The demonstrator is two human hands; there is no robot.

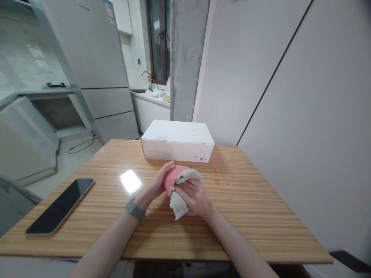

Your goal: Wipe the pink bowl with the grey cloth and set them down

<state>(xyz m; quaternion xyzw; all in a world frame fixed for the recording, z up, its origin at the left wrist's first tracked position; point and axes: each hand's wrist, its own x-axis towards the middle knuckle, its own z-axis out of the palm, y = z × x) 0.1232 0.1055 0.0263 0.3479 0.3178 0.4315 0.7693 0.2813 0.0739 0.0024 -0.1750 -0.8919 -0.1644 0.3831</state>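
Observation:
My left hand is curled around the left side of a pink rounded object held just above the wooden table. My right hand is closed on a light grey cloth and presses it over the top and front of the pink object. The cloth drapes down below my fingers. A grey band sits on my left wrist. Most of the pink object is hidden by hands and cloth.
A shut white cardboard box lies at the table's far edge, just beyond my hands. A dark phone lies face up at the left. A white wall stands to the right; a fridge and kitchen counter are behind.

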